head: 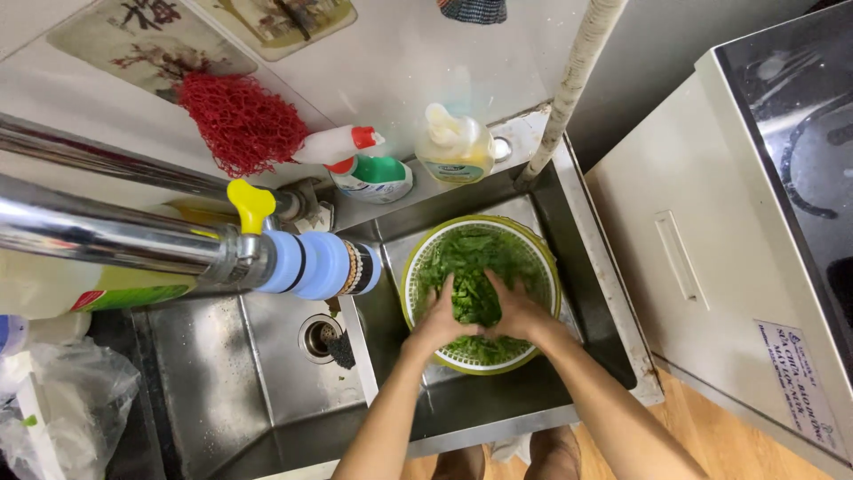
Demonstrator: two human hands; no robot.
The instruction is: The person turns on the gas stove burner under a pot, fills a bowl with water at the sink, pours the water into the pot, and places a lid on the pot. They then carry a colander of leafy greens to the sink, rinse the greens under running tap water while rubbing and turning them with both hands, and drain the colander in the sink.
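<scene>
Both forearms are bare from the elbow down: no sleeves, no gloves, no watch, bracelet or ring shows on either. The left hand (438, 322) and the right hand (517, 313) are likewise uncovered, with fingers unadorned. At the bottom edge, two bare feet (508, 455) show, toes uncovered, with no shoes or socks.

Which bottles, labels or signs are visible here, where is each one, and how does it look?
Spray bottle: lying on ledge behind sink, white, red nozzle.
Detergent bottle: beside it, white and green.
Soap bottle: ledge, clear yellow.
Sticker: white, on cabinet, right.
Picture tiles: wall, top left.
</scene>
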